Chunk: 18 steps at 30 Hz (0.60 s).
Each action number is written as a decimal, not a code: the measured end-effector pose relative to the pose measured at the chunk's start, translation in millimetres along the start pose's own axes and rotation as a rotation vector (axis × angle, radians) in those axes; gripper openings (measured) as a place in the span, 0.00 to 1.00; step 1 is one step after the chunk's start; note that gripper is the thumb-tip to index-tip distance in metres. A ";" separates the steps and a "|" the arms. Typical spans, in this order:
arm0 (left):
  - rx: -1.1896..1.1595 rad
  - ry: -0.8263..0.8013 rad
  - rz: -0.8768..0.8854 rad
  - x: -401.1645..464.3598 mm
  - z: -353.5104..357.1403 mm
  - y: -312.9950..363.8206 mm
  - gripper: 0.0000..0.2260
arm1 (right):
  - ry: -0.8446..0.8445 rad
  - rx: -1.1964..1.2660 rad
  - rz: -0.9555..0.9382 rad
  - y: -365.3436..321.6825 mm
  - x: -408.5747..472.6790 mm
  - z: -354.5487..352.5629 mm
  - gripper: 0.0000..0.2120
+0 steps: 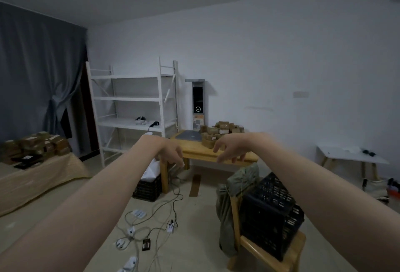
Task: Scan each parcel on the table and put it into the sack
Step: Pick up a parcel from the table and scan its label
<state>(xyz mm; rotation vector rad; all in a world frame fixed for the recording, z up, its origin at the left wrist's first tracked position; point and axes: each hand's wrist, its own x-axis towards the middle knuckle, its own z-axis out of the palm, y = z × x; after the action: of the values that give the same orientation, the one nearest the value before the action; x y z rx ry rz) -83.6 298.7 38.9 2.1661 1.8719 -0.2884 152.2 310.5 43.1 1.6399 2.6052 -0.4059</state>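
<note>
Across the room stands a wooden table point(195, 152) with a pile of small brown parcels point(220, 133) and a grey laptop point(188, 135) on it. A grey-green sack point(240, 182) hangs over a wooden chair near the table's right end. A black handheld scanner point(155, 123) lies on the white shelf unit. Both my arms reach forward in the air. My left hand point(171, 155) and my right hand point(230, 149) hang with loosely curled fingers and hold nothing, well short of the table.
A black crate point(270, 213) sits on the wooden chair point(268, 250) at the right. Cables and power strips point(151, 226) lie across the floor ahead. Another black crate point(148, 187) stands by the table leg. More parcels point(36, 144) lie on a covered table at left. A white side table point(350, 155) is far right.
</note>
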 end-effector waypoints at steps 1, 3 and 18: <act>0.000 0.005 0.009 17.2 -6.7 -3.0 0.23 | -0.004 0.006 0.003 4.0 15.9 -3.0 0.24; -0.006 0.026 0.021 53.4 -18.2 -9.9 0.23 | -0.008 0.012 0.008 14.0 49.5 -8.5 0.25; 0.015 0.043 -0.019 366.9 -97.6 -32.1 0.25 | -0.078 -0.059 -0.022 162.5 353.2 -67.2 0.25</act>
<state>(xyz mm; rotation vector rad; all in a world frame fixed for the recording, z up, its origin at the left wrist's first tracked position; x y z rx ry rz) -62.9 678.1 12.2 2.1826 1.9206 -0.2625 148.2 704.2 15.9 1.5473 2.5552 -0.3810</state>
